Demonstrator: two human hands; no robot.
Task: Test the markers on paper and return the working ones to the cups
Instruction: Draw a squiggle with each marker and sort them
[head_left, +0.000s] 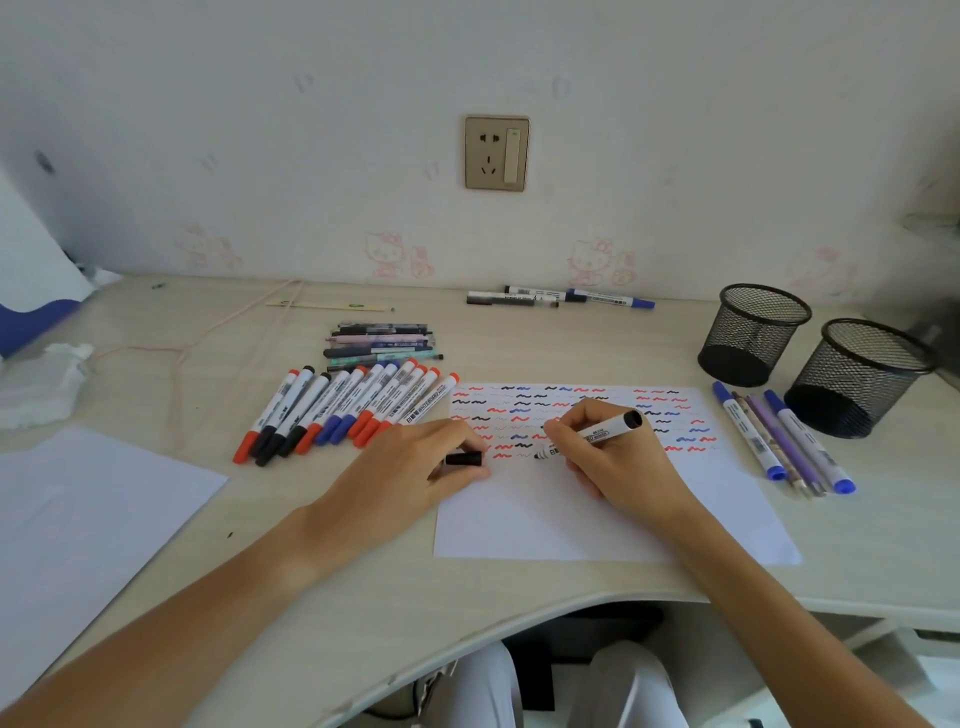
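My right hand (605, 449) grips the black-ended white marker (589, 436), tip leftward on the scribbled white paper (597, 514); my left hand (415, 467) pinches its black cap (463, 459) just beside.

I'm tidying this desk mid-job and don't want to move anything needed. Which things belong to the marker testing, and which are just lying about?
Belongs to the job:
- black marker in right hand
- its cap in left hand
- test paper
- marker row
- mesh cups

Lying about:
- wall socket
- crumpled tissue
- pink cord
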